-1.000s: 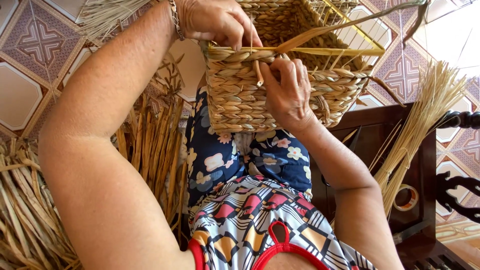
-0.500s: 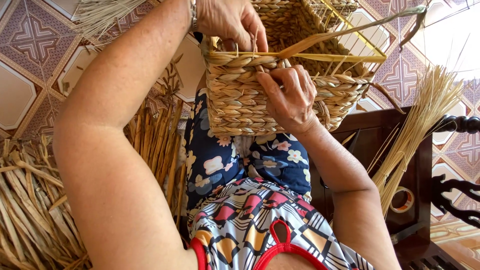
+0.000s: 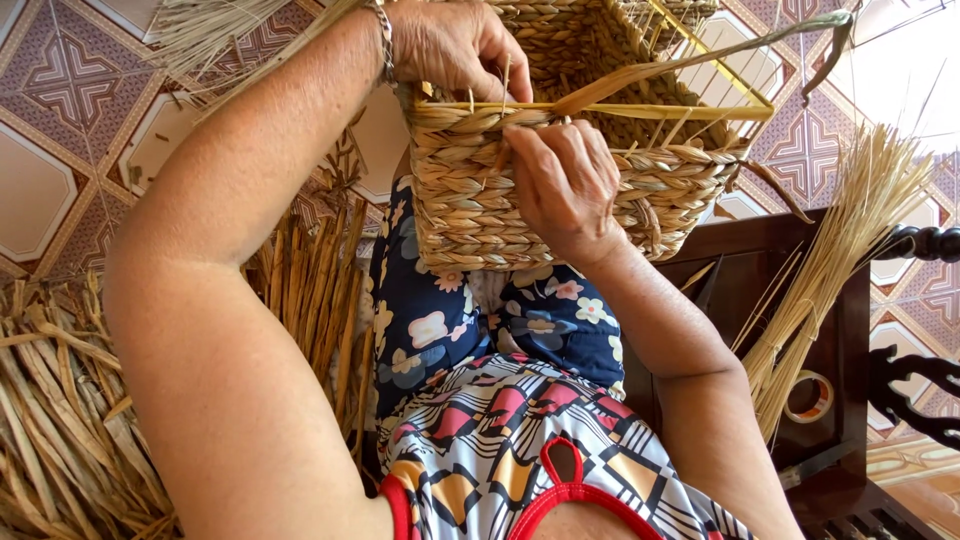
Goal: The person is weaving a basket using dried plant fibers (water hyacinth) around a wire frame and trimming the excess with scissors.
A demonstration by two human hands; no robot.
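— Woven basket (image 3: 560,200) on the lap, rim up?
— Yes. Left hand (image 3: 455,45) clenched on the yellow frame (image 3: 640,108); right hand (image 3: 562,180) pinching a strand (image 3: 690,65) (flat, dry). Best pulled snug, level with the rim.

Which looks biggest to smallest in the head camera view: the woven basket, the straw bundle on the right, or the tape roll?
1. Basket, held by the left hand and right hand; it is also nearest the camera, which enlarges it.
2. Straw bundle.
3. Tape roll, clearly smallest.
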